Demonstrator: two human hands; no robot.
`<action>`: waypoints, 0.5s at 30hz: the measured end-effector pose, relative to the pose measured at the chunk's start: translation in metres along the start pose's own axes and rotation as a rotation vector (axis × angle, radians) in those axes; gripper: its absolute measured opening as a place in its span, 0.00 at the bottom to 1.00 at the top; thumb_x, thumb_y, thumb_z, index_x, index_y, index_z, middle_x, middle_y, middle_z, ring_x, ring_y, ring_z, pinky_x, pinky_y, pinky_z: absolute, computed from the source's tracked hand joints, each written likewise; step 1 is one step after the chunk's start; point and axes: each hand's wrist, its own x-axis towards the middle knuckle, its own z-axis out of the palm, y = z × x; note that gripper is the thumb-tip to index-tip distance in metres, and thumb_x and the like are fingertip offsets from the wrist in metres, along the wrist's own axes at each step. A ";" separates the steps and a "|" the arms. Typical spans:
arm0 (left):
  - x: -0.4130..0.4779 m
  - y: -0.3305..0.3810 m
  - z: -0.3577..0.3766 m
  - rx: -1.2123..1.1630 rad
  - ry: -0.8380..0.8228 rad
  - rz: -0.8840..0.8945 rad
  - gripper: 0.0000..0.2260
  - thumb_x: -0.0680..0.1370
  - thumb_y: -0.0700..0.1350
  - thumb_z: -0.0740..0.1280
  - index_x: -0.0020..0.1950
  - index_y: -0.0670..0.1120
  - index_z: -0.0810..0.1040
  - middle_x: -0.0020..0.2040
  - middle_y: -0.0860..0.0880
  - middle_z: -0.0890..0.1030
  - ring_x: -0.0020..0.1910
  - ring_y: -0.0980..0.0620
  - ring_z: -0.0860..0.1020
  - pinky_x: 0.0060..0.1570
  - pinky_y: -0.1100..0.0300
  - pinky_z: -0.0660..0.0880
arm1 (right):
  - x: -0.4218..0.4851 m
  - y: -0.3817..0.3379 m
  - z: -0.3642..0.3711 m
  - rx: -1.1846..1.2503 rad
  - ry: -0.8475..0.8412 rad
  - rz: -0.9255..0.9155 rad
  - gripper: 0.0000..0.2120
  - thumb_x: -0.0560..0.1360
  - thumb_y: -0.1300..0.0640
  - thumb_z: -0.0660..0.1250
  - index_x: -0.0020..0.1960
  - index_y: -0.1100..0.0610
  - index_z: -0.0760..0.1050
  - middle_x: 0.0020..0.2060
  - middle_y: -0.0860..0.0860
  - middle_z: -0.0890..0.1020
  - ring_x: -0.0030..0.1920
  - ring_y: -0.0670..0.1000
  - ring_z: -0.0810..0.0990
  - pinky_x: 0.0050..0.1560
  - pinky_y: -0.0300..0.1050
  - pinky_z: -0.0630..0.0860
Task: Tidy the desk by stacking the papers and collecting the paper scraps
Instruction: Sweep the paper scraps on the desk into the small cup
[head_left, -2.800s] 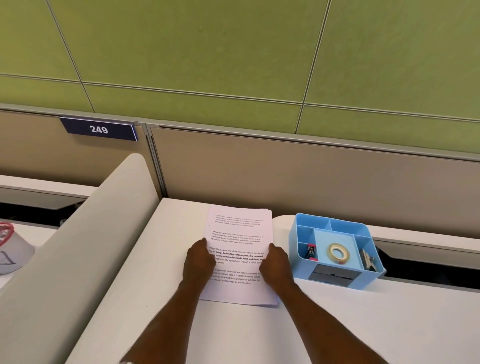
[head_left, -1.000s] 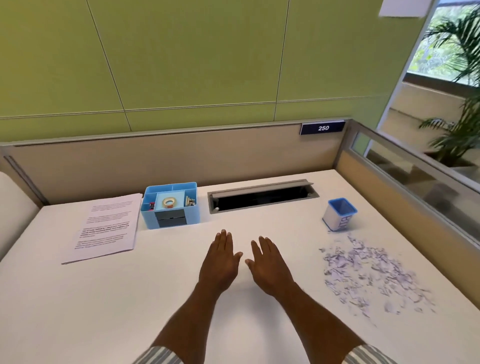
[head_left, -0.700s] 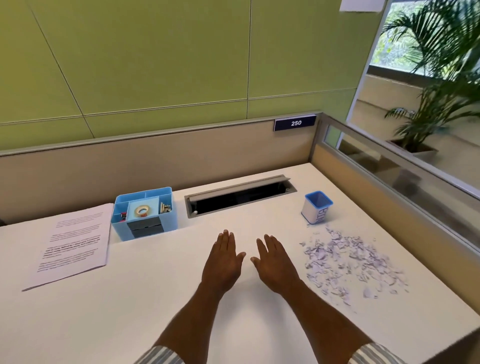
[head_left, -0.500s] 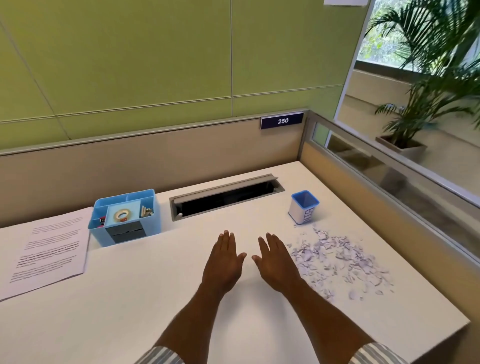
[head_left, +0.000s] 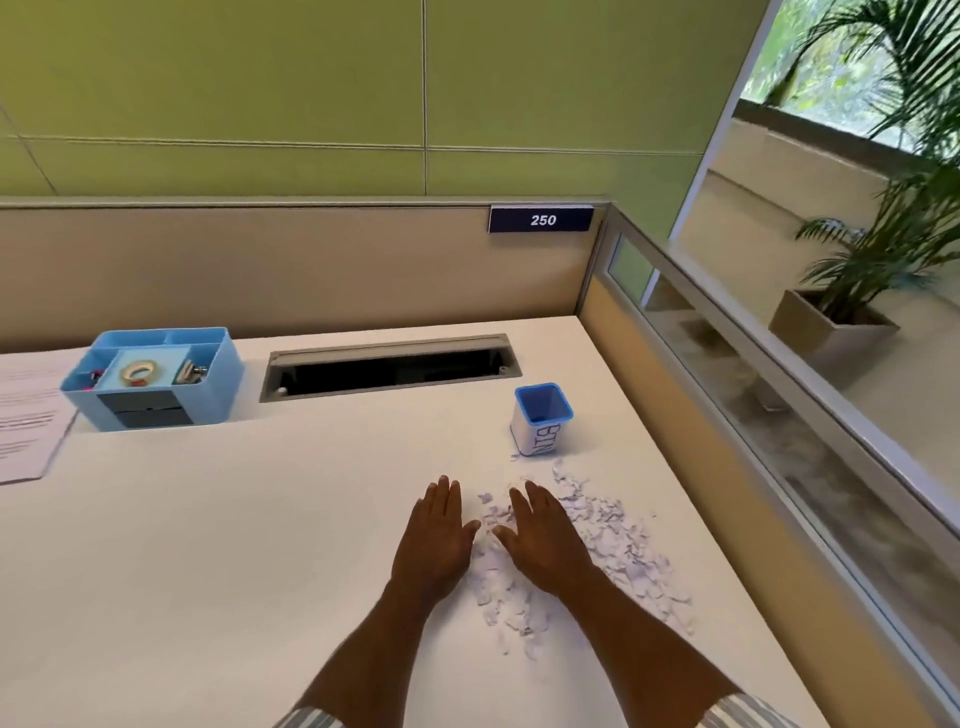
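White printed paper sheets (head_left: 26, 415): stacked, desk's far left; judged done. Pale lilac torn paper scraps (head_left: 618, 535): loose beside blue-rimmed bin (head_left: 543, 421); uncollected. Left hand (head_left: 434, 540), right hand (head_left: 543, 540): flat, fingers straight, empty, at scraps' left edge.

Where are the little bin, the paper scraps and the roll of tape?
little bin (head_left: 540, 439): head view, on its white front wall.
paper scraps (head_left: 623, 540): head view, middle of the scattered pile.
roll of tape (head_left: 125, 372): head view, left side of the ring.

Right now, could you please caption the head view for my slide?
Open left hand and right hand at the paper scraps, blue bin just beyond.
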 end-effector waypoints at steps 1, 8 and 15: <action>-0.002 0.003 0.005 0.015 -0.005 -0.005 0.28 0.84 0.56 0.47 0.80 0.43 0.45 0.81 0.46 0.44 0.80 0.49 0.44 0.76 0.57 0.41 | -0.001 0.008 -0.001 -0.007 -0.011 -0.006 0.34 0.80 0.37 0.51 0.79 0.55 0.51 0.78 0.57 0.53 0.78 0.55 0.52 0.77 0.50 0.48; -0.013 0.000 0.024 0.106 -0.030 -0.075 0.27 0.85 0.54 0.46 0.80 0.44 0.45 0.81 0.45 0.45 0.80 0.47 0.45 0.77 0.54 0.43 | -0.003 0.038 -0.004 0.009 -0.103 -0.095 0.40 0.74 0.31 0.57 0.79 0.50 0.51 0.78 0.57 0.51 0.78 0.57 0.50 0.77 0.55 0.50; -0.010 -0.011 0.031 0.149 -0.003 -0.066 0.26 0.84 0.57 0.46 0.81 0.50 0.46 0.81 0.50 0.42 0.79 0.50 0.41 0.76 0.51 0.38 | 0.001 0.044 0.005 -0.013 -0.149 -0.136 0.41 0.72 0.32 0.60 0.78 0.45 0.49 0.79 0.55 0.50 0.78 0.56 0.49 0.76 0.60 0.47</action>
